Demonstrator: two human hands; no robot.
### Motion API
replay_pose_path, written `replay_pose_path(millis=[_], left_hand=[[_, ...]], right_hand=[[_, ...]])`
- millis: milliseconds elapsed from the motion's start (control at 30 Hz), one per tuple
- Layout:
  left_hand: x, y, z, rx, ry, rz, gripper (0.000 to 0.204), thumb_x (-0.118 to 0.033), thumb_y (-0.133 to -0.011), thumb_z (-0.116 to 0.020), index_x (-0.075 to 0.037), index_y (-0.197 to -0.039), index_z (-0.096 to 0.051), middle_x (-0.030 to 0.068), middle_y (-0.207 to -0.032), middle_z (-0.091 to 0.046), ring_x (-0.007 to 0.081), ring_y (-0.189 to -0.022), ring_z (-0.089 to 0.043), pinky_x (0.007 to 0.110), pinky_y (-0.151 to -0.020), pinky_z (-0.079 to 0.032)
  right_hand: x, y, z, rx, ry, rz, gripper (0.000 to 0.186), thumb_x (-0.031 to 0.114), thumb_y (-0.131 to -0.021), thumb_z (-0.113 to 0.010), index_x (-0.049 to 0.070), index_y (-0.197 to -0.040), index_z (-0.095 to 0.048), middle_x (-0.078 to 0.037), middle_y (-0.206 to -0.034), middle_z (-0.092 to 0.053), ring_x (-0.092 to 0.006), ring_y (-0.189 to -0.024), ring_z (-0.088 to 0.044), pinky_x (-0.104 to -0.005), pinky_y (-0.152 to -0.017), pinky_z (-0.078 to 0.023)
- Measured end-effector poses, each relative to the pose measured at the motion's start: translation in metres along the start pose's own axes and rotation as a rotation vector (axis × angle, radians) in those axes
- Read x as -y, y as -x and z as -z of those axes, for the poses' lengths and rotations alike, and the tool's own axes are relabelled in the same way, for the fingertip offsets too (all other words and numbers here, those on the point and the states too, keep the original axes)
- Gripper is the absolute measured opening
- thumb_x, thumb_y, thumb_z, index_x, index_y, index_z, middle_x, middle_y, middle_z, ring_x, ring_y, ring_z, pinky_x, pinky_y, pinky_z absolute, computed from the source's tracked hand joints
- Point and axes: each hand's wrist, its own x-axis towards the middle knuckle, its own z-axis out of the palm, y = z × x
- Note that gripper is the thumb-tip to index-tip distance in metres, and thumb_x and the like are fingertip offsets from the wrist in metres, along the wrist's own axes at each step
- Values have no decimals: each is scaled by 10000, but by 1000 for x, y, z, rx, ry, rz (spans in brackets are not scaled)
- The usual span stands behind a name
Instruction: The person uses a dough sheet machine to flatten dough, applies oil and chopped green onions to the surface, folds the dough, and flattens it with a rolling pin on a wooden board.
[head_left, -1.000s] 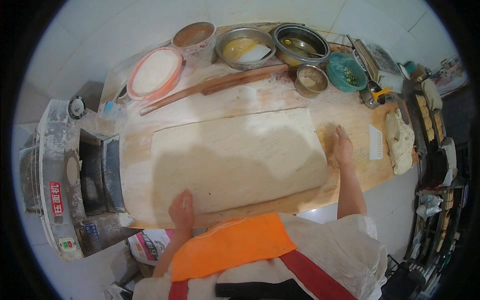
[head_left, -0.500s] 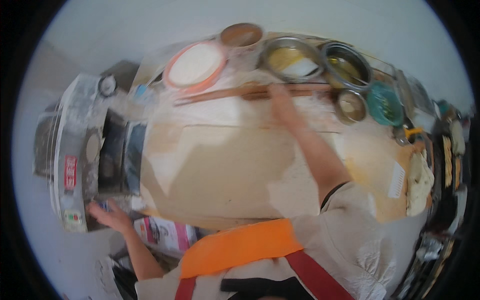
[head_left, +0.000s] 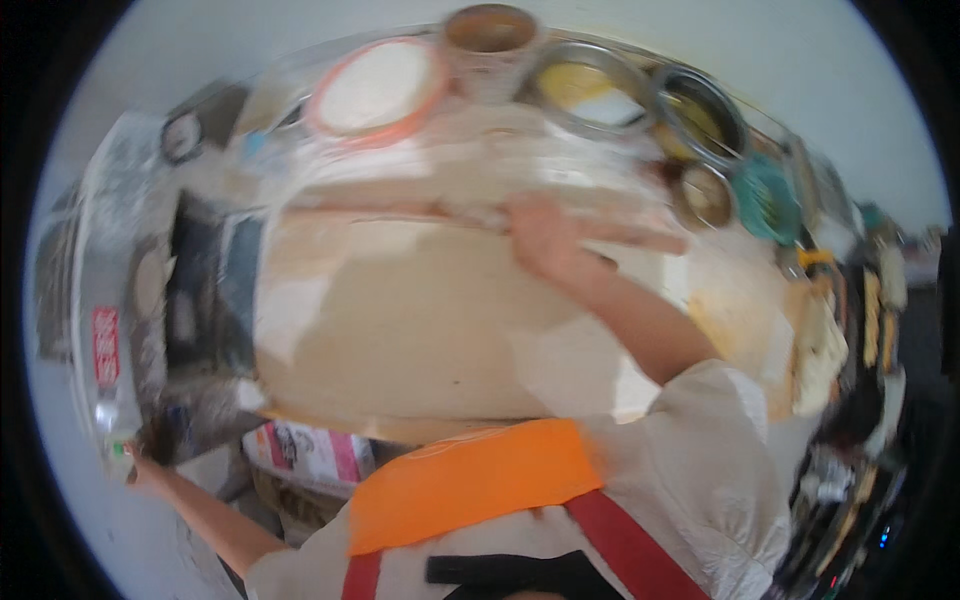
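A wooden rolling pin lies across the far edge of a broad, pale dough sheet. My right hand is closed round it near its middle, slightly blurred. The dough sheet lies flat on the floured worktop, with a shadow over much of it. Far to the left, my left hand is at the small button panel on the front corner of a grey-white floured machine. Its fingers are blurred and partly hidden, so their pose is unclear.
Along the back stand an orange-rimmed basin of white powder, a tall pot, and metal bowls, one with yellow contents. A teal bowl and dough piece are at right. A printed bag sits below the worktop.
My right hand has drawn the rolling pin nearer, from the back of the worktop to the dough sheet's far edge. My left hand has moved left and down to the button panel. The view has shifted.
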Motion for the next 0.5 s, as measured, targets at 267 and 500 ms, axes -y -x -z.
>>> replay_pose_path(millis=[267, 500], left_hand=[[-183, 390, -86, 1457, 2, -1116, 970, -204, -647, -831, -82, -1469, -331, 143, -1539, -294, 309, -1456, -189, 449, -1189, -111], [-185, 467, -92, 1545, 375, -1237, 492, -144, -616, -805, -56, -1070, -636, 121, -1044, -567, 337, -978, -533, 452, -862, -434]], right_hand=[[-54, 165, 19, -85, -192, -596, 434, 70, -792, -560, 18, -1219, -508, -242, -927, -644, -426, -910, -623, -483, -779, -505], [-186, 307, -62, -562, 90, -1038, 218, 151, -853, -608, 1, -1006, -648, -226, -968, -622, -399, -952, -553, -471, -840, -447]])
